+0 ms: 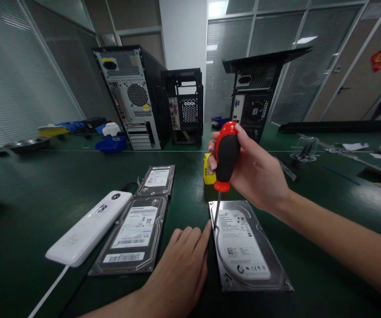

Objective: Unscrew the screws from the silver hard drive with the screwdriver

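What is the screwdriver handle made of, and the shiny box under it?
The screwdriver handle looks like matte black rubber or soft plastic with glossy red plastic ends; its thin shaft looks like bare steel. The hard drive seems to be metal: a dull silver cast casing under a white paper label. The right hand holds the handle.

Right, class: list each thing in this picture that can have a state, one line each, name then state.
Screwdriver: upright, gripped by the right hand, tip at the hard drive's corner.
Hard drive: flat, label up, lid on.
Left hand: flat on the table, fingertips against the drive's edge.
Two spare drives: flat, untouched.
Middle computer case: open, bays bare.
White power bank: cable attached.
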Demonstrator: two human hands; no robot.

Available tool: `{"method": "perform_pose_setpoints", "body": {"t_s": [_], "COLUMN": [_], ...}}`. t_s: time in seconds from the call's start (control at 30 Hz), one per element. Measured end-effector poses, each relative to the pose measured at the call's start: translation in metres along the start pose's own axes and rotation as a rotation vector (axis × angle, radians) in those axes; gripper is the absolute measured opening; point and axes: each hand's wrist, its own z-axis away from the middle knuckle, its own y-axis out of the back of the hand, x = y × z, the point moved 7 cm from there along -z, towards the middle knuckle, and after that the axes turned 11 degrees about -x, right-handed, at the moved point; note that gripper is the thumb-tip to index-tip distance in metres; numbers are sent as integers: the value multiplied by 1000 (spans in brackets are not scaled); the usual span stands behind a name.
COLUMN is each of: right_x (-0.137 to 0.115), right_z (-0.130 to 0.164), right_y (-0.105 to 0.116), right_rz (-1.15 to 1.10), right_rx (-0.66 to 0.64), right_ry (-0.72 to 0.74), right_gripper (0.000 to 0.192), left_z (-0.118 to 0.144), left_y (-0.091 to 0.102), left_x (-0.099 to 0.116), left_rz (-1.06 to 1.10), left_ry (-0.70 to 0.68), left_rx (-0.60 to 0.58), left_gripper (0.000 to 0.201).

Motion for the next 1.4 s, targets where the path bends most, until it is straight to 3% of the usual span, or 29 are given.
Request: {"method": "perform_pose_setpoints", "body": {"t_s": [0.13, 0.4, 0.63, 0.77, 0.9, 1.2, 1.4], "right_x": [2, 3, 5, 6, 7, 9, 9], "right_z": [-3, -2, -4, -5, -4, -6, -6], "right_y": [-3, -13, -16, -19, -18, -14, -15], "right_rz": [-2, 70, -1, 7, 41, -9, 42], "right_rx": [-60, -55, -163, -128, -71, -161, -133], "right_ry": [3, 2, 3, 10, 2, 8, -15], "right_gripper": [41, 28, 43, 32, 33, 47, 35], "left_z": [0, 0, 0, 0, 0, -2, 0], "left_y": [0, -2, -1, 0, 0, 0, 0], "left_x": [0, -1, -1, 0, 0, -1, 0], "left_rz": [-8, -7, -1, -9, -11, -6, -21], "left_ry": [1, -16, -11, -11, -6, -7, -6], "left_rx": [1, 63, 38, 26, 32, 19, 8], "left_gripper": [55, 57, 59, 57, 57, 60, 59]}}
